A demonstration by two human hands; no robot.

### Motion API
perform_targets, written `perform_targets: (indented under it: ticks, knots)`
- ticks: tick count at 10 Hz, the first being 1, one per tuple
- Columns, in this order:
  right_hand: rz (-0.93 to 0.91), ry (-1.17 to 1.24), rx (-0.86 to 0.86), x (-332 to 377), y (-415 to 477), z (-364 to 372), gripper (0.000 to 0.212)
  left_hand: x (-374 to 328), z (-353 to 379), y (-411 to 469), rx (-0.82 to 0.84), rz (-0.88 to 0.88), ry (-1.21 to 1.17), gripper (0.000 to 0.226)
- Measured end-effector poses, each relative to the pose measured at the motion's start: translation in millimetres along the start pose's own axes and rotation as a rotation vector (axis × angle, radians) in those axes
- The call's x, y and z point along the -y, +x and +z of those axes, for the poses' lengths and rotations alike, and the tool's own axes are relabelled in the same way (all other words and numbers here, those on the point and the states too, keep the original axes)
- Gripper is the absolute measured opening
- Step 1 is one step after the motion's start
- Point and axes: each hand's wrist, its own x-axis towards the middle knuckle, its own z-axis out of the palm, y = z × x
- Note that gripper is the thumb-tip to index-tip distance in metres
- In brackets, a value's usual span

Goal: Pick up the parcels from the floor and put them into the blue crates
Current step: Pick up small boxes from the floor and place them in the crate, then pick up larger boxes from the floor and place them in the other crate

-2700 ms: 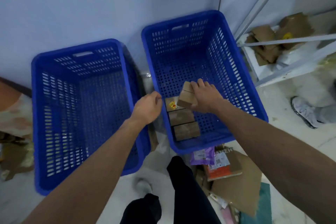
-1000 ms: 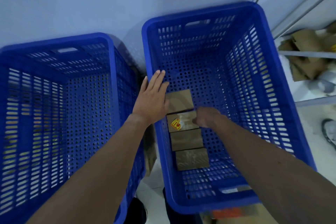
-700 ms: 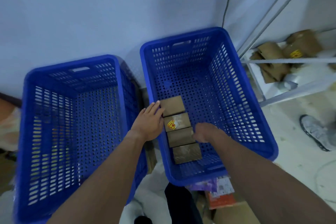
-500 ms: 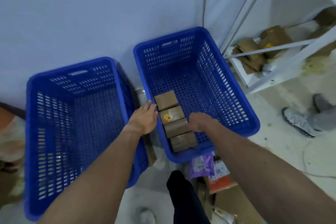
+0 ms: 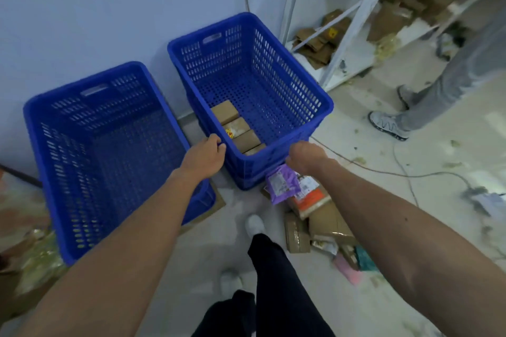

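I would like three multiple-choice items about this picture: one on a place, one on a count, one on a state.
1. In the right crate, the brown parcels lie along: A its left wall; B its right wall; C its far wall.
2. How many are they? A two; B four; C six.
3. They lie: A stacked up; B scattered apart; C in one row.
Key: 1 A, they hug the left mesh wall; 2 B, four brown tops show; 3 C, each touches the next.
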Motion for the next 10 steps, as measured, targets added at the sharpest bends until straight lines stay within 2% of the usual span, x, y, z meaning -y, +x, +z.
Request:
perform_targets:
  ticks: [2, 3, 4, 5, 7, 10]
  knots:
    - [0.136, 0.042, 0.069, -32, -50, 38, 0.037, -27, 46, -29, 0.061, -0.028, -0.098, 0.035]
    - [0.184, 0.068, 0.140, -50, -52, 66, 0.028, -34, 75, -29, 0.087, -0.052, -0.143, 0.031]
    - [0.186, 0.141, 0.152, -71, -39, 95, 0.023, -40, 106, -23, 0.106, -0.072, -0.176, 0.029]
    - [0.203, 0.253, 0.169, -95, -21, 127, 0.032, -43, 146, -10, 0.136, -0.126, -0.168, 0.028]
    - [0.214, 0.291, 0.234, -140, 39, 205, 0.034, -44, 243, 17, 0.173, -0.283, -0.219, 0.028]
    - [0.323, 0.520, 0.270, -199, 123, 327, 0.041, -19, 391, 55, 0.234, -0.358, -0.128, 0.025]
